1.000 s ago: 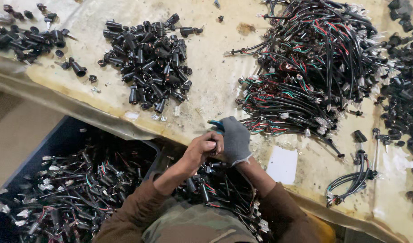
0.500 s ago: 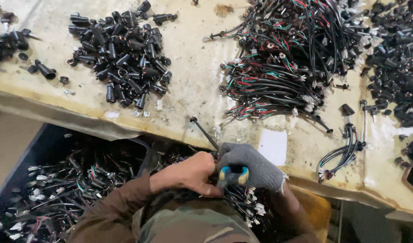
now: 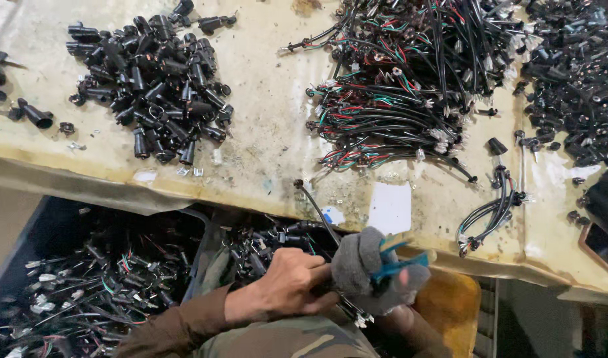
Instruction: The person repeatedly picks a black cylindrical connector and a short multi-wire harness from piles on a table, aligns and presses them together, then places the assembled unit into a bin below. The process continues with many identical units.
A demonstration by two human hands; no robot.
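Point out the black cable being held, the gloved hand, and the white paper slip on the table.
Black cable (image 3: 315, 207), head view: mid-length, above the hands.
Right hand (image 3: 370, 270), head view: back of the grey glove.
Paper slip (image 3: 390, 207), head view: centre of the white sheet.

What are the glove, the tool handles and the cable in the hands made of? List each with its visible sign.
Glove on the right hand: grey knitted fabric, matte, fuzzy.
Tool handles: likely blue plastic or rubber coating, smooth, slightly glossy.
Cable gripped by the bare left hand: probably black rubber or plastic sheath, smooth, bending easily.
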